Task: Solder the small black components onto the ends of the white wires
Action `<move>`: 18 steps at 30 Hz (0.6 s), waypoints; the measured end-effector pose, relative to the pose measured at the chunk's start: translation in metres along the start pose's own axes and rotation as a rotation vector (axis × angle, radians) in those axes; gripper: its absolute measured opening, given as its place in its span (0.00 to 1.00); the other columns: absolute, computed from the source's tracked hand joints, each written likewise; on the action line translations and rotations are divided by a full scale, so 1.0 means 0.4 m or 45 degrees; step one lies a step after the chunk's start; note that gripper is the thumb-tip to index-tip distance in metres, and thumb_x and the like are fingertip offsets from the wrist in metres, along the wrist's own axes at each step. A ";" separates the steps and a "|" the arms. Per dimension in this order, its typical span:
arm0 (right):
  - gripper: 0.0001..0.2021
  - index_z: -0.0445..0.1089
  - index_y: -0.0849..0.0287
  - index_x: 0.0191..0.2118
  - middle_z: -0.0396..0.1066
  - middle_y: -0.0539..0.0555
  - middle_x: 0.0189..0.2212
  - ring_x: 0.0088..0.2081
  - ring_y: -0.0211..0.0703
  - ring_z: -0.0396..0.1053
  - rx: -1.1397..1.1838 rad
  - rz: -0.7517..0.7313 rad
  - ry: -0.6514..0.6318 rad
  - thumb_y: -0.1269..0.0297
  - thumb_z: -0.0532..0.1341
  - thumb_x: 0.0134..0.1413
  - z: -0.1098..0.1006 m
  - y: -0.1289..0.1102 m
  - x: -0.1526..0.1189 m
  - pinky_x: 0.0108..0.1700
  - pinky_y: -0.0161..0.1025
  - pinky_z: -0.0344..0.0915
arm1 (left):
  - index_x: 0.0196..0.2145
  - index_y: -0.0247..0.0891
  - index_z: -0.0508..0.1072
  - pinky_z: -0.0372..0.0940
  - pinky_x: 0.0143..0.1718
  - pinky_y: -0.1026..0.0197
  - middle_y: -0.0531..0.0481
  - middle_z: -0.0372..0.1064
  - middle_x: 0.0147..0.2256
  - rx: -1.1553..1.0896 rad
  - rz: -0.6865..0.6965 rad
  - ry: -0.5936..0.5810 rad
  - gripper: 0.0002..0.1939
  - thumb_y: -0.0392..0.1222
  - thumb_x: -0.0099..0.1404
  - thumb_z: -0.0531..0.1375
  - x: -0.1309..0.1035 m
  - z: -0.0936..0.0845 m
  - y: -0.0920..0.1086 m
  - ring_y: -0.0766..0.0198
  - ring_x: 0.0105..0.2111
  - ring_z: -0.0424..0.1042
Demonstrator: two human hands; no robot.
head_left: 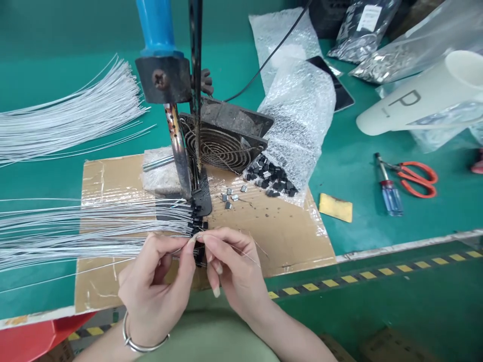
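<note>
My left hand [156, 281] is closed in a pinch on a thin white wire [101, 266], whose length trails off to the left. Fingertip to fingertip with it, my right hand [236, 261] pinches at the same spot, and a fine metallic strand [246, 255] runs out past its fingers. What lies between the fingertips is too small to make out. Just beyond, a row of white wires [151, 223] ends in small black connectors [196, 223]. A soldering iron [175, 130] with a blue handle hangs tip down above them in a stand.
A dusty fan [222, 146] stands behind the iron on a cardboard sheet [105, 186]. Loose black parts [273, 176] spill from bubble wrap [302, 115]. To the right lie a yellow sponge [335, 207], screwdriver [390, 193], red-handled cutters [418, 178] and white cup [415, 100]. More wires [75, 120] lie at left.
</note>
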State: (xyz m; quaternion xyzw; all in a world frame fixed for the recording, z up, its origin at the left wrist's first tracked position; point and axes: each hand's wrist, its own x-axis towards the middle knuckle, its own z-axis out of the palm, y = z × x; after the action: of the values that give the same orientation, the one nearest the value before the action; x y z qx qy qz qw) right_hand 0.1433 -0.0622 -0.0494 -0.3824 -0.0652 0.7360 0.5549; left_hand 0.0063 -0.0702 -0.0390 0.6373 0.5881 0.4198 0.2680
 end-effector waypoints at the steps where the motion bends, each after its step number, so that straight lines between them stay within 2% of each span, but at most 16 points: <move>1: 0.08 0.87 0.55 0.32 0.67 0.44 0.18 0.13 0.26 0.58 0.022 -0.009 0.009 0.57 0.78 0.49 0.004 0.005 0.000 0.11 0.23 0.62 | 0.40 0.43 0.77 0.63 0.25 0.66 0.56 0.73 0.31 -0.010 -0.012 0.006 0.10 0.29 0.66 0.67 -0.001 0.002 -0.001 0.69 0.27 0.71; 4: 0.08 0.87 0.53 0.33 0.69 0.45 0.19 0.13 0.27 0.59 0.012 -0.035 0.013 0.56 0.78 0.51 0.007 0.014 -0.001 0.12 0.25 0.64 | 0.40 0.44 0.78 0.66 0.27 0.66 0.55 0.74 0.30 -0.022 -0.064 0.006 0.08 0.31 0.67 0.67 0.001 0.002 -0.003 0.66 0.30 0.74; 6: 0.09 0.87 0.53 0.35 0.71 0.47 0.21 0.14 0.29 0.63 -0.085 -0.081 -0.004 0.55 0.76 0.54 -0.004 0.007 0.000 0.13 0.27 0.67 | 0.39 0.45 0.78 0.65 0.25 0.66 0.55 0.73 0.29 -0.009 -0.116 -0.012 0.05 0.35 0.68 0.67 0.010 -0.001 -0.002 0.66 0.29 0.73; 8: 0.12 0.88 0.53 0.37 0.75 0.50 0.25 0.18 0.33 0.69 -0.267 -0.224 -0.008 0.52 0.71 0.60 -0.027 -0.012 0.003 0.17 0.30 0.71 | 0.38 0.45 0.79 0.62 0.23 0.66 0.55 0.74 0.28 -0.013 -0.188 -0.051 0.03 0.37 0.69 0.67 0.023 -0.006 0.003 0.67 0.26 0.70; 10: 0.12 0.87 0.53 0.40 0.78 0.52 0.29 0.23 0.36 0.74 -0.573 -0.480 0.083 0.53 0.67 0.65 -0.056 -0.040 0.011 0.22 0.33 0.75 | 0.37 0.44 0.80 0.60 0.21 0.67 0.55 0.75 0.28 -0.049 -0.298 -0.062 0.01 0.39 0.68 0.67 0.036 -0.009 0.014 0.68 0.25 0.68; 12: 0.08 0.87 0.53 0.43 0.79 0.52 0.32 0.26 0.37 0.75 -1.016 -0.744 0.283 0.61 0.69 0.65 -0.086 -0.070 0.025 0.28 0.35 0.76 | 0.37 0.44 0.81 0.60 0.22 0.68 0.55 0.76 0.29 -0.105 -0.401 -0.046 0.01 0.40 0.67 0.68 0.046 -0.011 0.025 0.69 0.25 0.68; 14: 0.07 0.86 0.56 0.44 0.80 0.52 0.32 0.30 0.39 0.75 -1.445 -0.914 0.379 0.67 0.69 0.63 -0.109 -0.096 0.045 0.33 0.38 0.76 | 0.37 0.45 0.82 0.60 0.23 0.69 0.55 0.77 0.31 -0.129 -0.466 -0.039 0.01 0.41 0.66 0.68 0.051 -0.013 0.033 0.70 0.26 0.69; 16: 0.07 0.84 0.59 0.44 0.80 0.53 0.33 0.33 0.43 0.76 -1.750 -1.010 0.308 0.69 0.68 0.63 -0.123 -0.113 0.064 0.37 0.41 0.77 | 0.36 0.46 0.82 0.61 0.25 0.69 0.56 0.77 0.31 -0.115 -0.441 -0.067 0.02 0.41 0.67 0.68 0.052 -0.018 0.031 0.70 0.27 0.69; 18: 0.07 0.82 0.61 0.45 0.80 0.55 0.35 0.36 0.45 0.77 -1.922 -1.059 0.196 0.71 0.67 0.64 -0.130 -0.122 0.079 0.40 0.44 0.77 | 0.36 0.46 0.82 0.61 0.25 0.69 0.57 0.78 0.31 -0.068 -0.362 -0.121 0.02 0.40 0.67 0.68 0.053 -0.025 0.021 0.70 0.26 0.69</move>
State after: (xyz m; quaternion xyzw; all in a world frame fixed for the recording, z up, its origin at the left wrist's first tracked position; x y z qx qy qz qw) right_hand 0.2107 -0.0335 -0.0759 -0.6423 -0.6335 0.2050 0.3796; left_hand 0.0013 -0.0526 -0.0223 0.5594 0.6476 0.3624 0.3693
